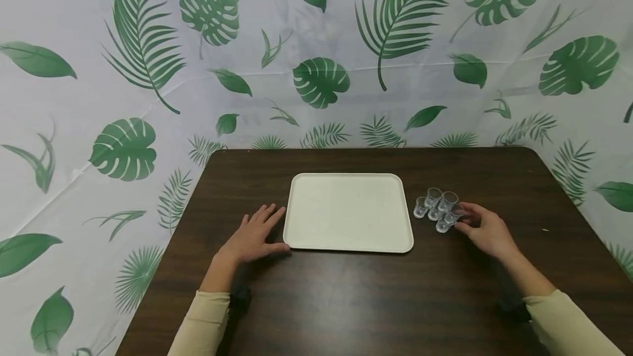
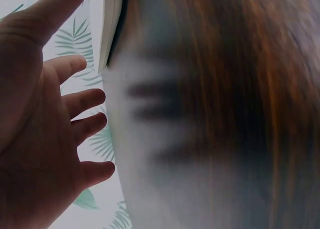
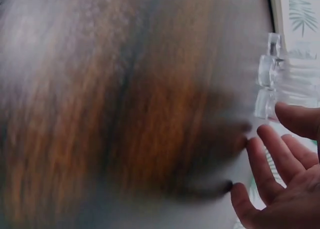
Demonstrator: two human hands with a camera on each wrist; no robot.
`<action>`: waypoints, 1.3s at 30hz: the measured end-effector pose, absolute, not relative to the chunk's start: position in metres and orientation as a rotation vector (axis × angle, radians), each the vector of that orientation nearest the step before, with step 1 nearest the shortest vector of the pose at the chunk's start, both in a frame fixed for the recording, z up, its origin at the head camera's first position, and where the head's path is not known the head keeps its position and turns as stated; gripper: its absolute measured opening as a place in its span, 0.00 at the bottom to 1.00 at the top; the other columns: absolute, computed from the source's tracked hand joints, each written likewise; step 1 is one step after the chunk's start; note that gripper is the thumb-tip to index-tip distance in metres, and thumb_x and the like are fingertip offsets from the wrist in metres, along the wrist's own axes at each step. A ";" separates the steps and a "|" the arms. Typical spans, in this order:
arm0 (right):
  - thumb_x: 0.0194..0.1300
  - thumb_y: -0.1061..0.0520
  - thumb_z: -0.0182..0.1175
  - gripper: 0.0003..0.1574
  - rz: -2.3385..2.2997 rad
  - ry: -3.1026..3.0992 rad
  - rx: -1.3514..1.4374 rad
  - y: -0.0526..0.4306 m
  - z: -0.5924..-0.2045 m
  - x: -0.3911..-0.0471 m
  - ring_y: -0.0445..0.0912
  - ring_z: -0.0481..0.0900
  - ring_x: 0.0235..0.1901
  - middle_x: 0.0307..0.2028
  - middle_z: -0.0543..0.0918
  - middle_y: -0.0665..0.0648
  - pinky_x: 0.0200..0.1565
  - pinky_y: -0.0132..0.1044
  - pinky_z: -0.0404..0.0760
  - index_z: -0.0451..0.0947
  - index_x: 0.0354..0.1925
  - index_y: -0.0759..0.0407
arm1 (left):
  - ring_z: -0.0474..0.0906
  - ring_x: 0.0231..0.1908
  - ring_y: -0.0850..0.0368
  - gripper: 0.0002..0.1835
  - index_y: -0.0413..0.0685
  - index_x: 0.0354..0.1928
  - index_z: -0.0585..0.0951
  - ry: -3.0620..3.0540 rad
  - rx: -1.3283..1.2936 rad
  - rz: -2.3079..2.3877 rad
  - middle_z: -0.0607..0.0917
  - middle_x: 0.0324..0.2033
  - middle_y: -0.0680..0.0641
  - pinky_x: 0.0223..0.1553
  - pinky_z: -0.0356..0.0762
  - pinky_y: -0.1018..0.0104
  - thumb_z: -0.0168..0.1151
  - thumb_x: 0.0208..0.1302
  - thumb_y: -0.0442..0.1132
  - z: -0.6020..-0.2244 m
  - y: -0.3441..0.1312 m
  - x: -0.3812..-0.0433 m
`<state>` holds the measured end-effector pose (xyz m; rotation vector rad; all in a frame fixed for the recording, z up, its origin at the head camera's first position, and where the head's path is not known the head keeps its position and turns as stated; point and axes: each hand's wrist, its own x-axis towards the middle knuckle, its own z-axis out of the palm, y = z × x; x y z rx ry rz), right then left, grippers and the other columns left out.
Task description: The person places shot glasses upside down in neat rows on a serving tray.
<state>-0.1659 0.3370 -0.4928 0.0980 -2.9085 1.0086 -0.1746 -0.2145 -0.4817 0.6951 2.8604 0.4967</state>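
left hand point(image 1: 251, 238) spreads beside the tray point(image 1: 348, 213), right hand point(image 1: 487, 231) is at clear cups point(image 1: 448, 202), grip unclear.

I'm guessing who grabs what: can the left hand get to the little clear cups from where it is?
Probably not from there: the white tray lies between the left hand and the clear cups, and the right hand is beside them.

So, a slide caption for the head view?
Left fingers spread beside a tray, right fingers close to clear cups.

Tabletop point(image 2: 225, 139) blurred, tray point(image 2: 107, 24) cut off — left wrist view
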 end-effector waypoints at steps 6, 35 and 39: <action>0.63 0.55 0.69 0.31 1.006 -2.871 0.050 0.334 -0.500 -0.167 0.64 0.81 0.43 0.45 0.83 0.71 0.46 0.59 0.72 0.74 0.58 0.71 | 0.47 0.73 0.37 0.53 0.54 0.78 0.54 2.813 0.664 0.492 0.55 0.74 0.38 0.64 0.45 0.29 0.62 0.57 0.69 -0.485 -0.208 -0.177; 0.66 0.54 0.66 0.23 1.070 -2.829 -0.108 0.331 -0.499 -0.165 0.62 0.79 0.43 0.42 0.83 0.71 0.39 0.42 0.73 0.77 0.51 0.70 | 0.46 0.73 0.35 0.51 0.56 0.77 0.55 2.797 0.636 0.630 0.54 0.74 0.39 0.61 0.42 0.24 0.63 0.58 0.67 -0.494 -0.206 -0.180; 0.69 0.50 0.62 0.28 1.197 -2.815 -0.174 0.336 -0.492 -0.164 0.65 0.78 0.50 0.49 0.81 0.74 0.35 0.26 0.73 0.75 0.55 0.71 | 0.46 0.73 0.35 0.51 0.55 0.77 0.55 2.786 0.635 0.645 0.54 0.74 0.38 0.61 0.41 0.24 0.64 0.59 0.66 -0.494 -0.207 -0.180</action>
